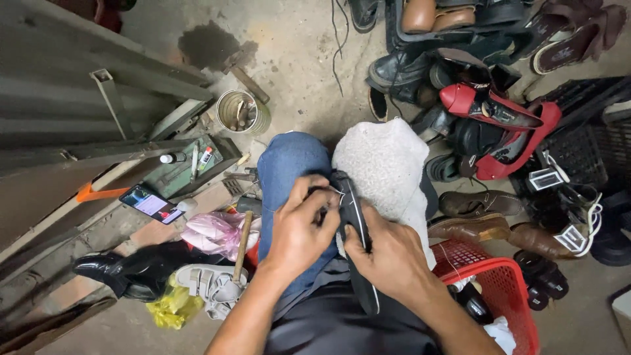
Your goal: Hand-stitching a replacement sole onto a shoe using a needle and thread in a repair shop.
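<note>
Hands together at centre frame, we pinch the dark shoe (pixel 355 236) on our lap, left hand (pixel 299 233) gripping its upper end, right hand (pixel 391 260) clamping the edge, judging short, tight stitches along the white thread best.

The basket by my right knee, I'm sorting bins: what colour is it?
Red; the basket is slotted plastic, seen best in the head view, lower right.
</note>
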